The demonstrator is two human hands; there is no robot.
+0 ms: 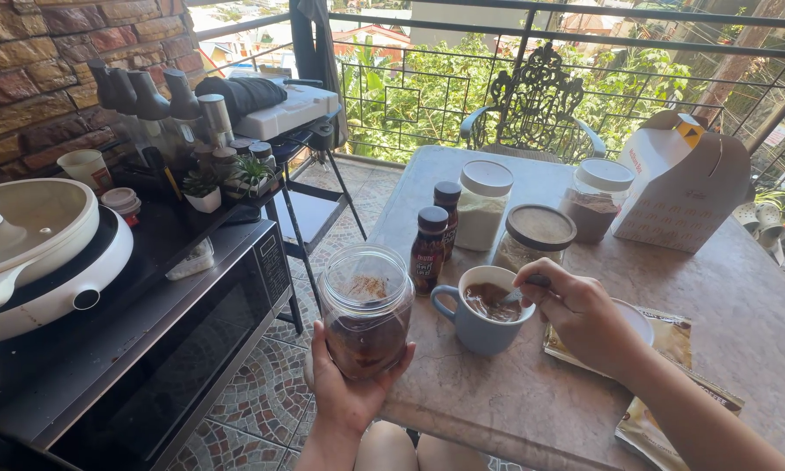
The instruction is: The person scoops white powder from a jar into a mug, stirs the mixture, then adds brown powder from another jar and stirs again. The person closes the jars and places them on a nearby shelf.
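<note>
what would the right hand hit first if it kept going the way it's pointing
Probably the blue mug: the right hand points left over its rim, holding a spoon in the brown drink. Beyond it is the open glass jar.

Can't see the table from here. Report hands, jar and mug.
Left hand grips open glass jar at table edge. Right hand holds a utensil over blue mug, dark contents inside. Two small bottles close behind mug.

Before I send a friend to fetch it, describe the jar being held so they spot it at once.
Start at the stone table on the balcony and go to its near left edge. There the left hand holds an open clear glass jar of dark brown powder beside a blue mug. Unlike the other jars behind it, it has no lid on.
</note>
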